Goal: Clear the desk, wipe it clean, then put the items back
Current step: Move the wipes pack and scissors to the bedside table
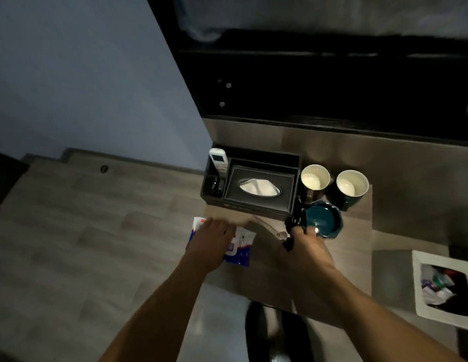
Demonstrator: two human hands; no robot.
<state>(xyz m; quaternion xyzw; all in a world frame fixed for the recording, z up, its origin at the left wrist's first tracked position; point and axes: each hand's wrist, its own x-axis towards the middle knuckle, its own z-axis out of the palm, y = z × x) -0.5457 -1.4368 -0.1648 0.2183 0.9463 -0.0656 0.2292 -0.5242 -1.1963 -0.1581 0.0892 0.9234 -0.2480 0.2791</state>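
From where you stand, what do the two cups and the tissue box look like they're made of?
The two cups look like glazed ceramic: glossy dark green outside, smooth cream inside. The tissue box seems covered in dark matte leather or imitation leather, with flat panels and faint edge seams, though the dim light leaves this uncertain.

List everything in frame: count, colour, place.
desk: 1, light wood, right of centre
organiser tray: 1, black, desk's left rear
tissue box: 1, black, in tray
remote: 1, white, tray's left slot
cups: 2, white inside, right of tray
saucer: 1, teal, before cups
wipes pack: 1, white-blue, desk's left edge
bin: 1, white, far right
left hand: 1, on wipes pack
right hand: 1, at saucer, grip unclear
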